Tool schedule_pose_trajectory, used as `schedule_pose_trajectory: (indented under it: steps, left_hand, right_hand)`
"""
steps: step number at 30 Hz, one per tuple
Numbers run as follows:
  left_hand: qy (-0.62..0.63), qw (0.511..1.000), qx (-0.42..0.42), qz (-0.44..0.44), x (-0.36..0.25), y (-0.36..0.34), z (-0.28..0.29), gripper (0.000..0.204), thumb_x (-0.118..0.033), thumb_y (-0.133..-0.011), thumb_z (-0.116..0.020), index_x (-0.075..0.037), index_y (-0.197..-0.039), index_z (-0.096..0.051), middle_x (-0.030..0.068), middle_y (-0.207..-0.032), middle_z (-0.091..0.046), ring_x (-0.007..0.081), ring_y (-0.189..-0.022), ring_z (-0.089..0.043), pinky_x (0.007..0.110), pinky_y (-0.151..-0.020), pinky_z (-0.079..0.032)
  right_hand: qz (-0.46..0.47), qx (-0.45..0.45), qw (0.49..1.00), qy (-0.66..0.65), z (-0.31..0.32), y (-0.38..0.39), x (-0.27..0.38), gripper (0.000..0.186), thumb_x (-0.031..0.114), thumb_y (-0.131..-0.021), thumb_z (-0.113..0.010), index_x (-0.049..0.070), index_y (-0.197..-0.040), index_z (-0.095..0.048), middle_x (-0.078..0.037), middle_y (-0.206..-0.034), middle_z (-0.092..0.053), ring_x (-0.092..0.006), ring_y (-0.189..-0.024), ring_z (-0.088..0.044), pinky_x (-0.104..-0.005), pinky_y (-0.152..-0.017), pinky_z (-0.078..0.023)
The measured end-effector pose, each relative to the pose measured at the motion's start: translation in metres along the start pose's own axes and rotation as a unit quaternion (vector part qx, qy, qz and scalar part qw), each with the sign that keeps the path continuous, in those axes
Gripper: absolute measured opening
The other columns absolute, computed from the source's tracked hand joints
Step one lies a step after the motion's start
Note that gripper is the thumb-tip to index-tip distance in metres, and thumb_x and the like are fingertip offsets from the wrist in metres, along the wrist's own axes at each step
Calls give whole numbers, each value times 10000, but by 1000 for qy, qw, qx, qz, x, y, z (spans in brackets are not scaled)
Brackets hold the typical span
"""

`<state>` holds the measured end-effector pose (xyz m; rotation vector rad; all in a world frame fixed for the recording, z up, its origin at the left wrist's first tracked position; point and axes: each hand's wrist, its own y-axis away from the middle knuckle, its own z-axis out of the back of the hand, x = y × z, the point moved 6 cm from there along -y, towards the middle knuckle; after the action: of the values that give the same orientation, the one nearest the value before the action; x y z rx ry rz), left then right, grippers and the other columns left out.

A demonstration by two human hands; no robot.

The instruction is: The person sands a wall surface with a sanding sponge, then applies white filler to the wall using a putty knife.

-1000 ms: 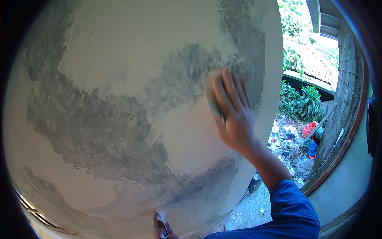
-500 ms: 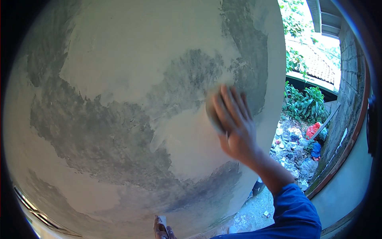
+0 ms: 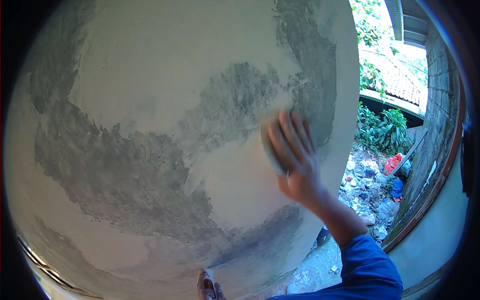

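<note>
A wall [image 3: 150, 65] coated in patches of pale and dark grey plaster fills most of the view. My right hand [image 3: 295, 150], at the end of a blue sleeve, presses a round flat pad [image 3: 270, 145] against it near the wall's right side. The fingers lie over the pad and are blurred by motion, so what the pad is made of cannot be made out. Low in the view, my left hand [image 3: 204, 290] is closed around a pale, flat-ended tool [image 3: 209, 274]. Most of that tool is hidden by the fingers and the picture's lower edge.
Past the wall's right edge, rubble and litter [image 3: 370, 200] cover the ground, with red and blue plastic bags among it. Green plants [image 3: 390, 130] grow behind. A block wall [image 3: 437, 100] rises on the far right. A slatted frame [image 3: 45, 265] lies at lower left.
My right hand has shifted slightly downward with the pad. My left hand and its tool have moved a little to the right. The wall's patches sit slightly farther left in view.
</note>
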<state>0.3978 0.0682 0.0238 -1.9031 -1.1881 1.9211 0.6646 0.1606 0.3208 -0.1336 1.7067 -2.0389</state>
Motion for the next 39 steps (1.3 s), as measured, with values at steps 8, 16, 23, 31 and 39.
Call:
schedule_pose_trajectory:
  steps: [8,16,23,31,39]
  left_hand:
    - [-4,995,42,-94,-16,-6,-15,368,104,-781,-494,38,-1140,-539,221,-1275,-492,294,-1152,-500,372,-913,-433]
    - [133,984,-47,107,15,11,-2,465,69,-778,-525,35,-1239,-483,181,-1333,-451,250,-1148,-480,353,-907,-427]
    - [54,999,6,-8,-3,1,-5,473,114,-783,-520,39,-1248,-477,156,-1325,-464,233,-1149,-476,331,-919,-411]
    - [34,999,-26,10,-7,-3,6,414,72,-825,-539,37,-1234,-488,121,-1262,-504,236,-1143,-487,337,-946,-392]
    - [49,999,-8,-18,10,6,6,416,73,-812,-536,49,-1224,-485,147,-1300,-467,250,-1181,-456,352,-957,-394]
  right_hand:
    - [-22,-11,999,-28,4,-3,6,587,59,-749,-555,3,-1320,-429,-243,-1408,-334,-419,-1320,-290,-560,-1066,-215]
    - [-12,17,1000,-6,5,-13,0,595,98,-739,-584,25,-1313,-446,-221,-1404,-353,-391,-1319,-309,-554,-1063,-233]
    - [-19,6,998,-52,14,-16,4,574,28,-772,-560,-7,-1329,-422,-240,-1420,-322,-410,-1331,-277,-534,-1076,-206]
    - [1,40,999,-19,1,-17,-6,612,101,-748,-623,44,-1327,-433,-208,-1418,-338,-370,-1336,-290,-539,-1080,-200]
    - [51,44,995,-69,-13,-17,25,643,80,-791,-509,108,-1407,-328,-209,-1481,-209,-369,-1388,-142,-558,-1102,-50]
